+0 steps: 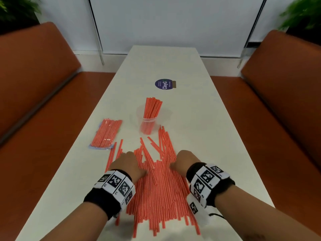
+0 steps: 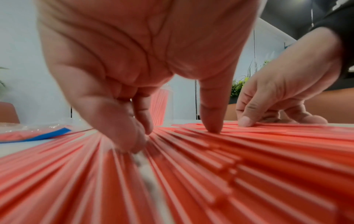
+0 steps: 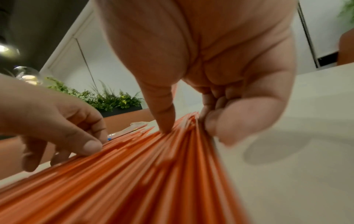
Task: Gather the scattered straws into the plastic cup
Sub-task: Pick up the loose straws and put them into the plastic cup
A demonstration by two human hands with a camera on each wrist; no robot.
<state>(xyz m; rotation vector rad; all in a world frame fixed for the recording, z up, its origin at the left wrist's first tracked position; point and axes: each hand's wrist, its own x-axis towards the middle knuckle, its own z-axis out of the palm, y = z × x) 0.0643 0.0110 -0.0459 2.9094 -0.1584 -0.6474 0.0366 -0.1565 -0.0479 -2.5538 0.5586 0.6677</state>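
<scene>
The loose straws (image 1: 161, 186) lie flat in a broad pile on the near end of the white surface (image 1: 213, 129). Their long axes mostly run away from the person toward the plastic cup (image 1: 148, 123), which stands just beyond them with a bunch upright inside, leaning right. The left hand (image 1: 129, 163) presses bent fingertips and a spread thumb onto the pile's left part, grip unclear, while the right hand (image 1: 184, 160) pinches the pile's right edge, thumb on top and curled fingers at the side.

White table (image 1: 199, 119): loose straws (image 1: 161, 188), plastic cup (image 1: 147, 122), bagged straws (image 1: 106, 133), round sticker (image 1: 164, 84)
</scene>
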